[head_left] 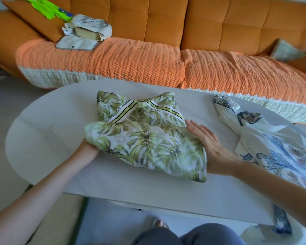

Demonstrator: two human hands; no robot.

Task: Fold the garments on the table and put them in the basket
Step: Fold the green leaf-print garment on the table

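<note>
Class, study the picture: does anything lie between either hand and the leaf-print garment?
Nothing visible does. The right hand lies flat against the right edge of the leaf-print garment; the left hand reaches under its left edge, fingers hidden. The blue-print garment lies apart, to the right.

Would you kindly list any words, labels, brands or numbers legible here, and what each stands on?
No text is legible.
Blue oval label on the bright green packet on the orange sofa: lettering too blurred.
Green leaf-print garment and blue-patterned white garment: patterns only, no words.
</note>
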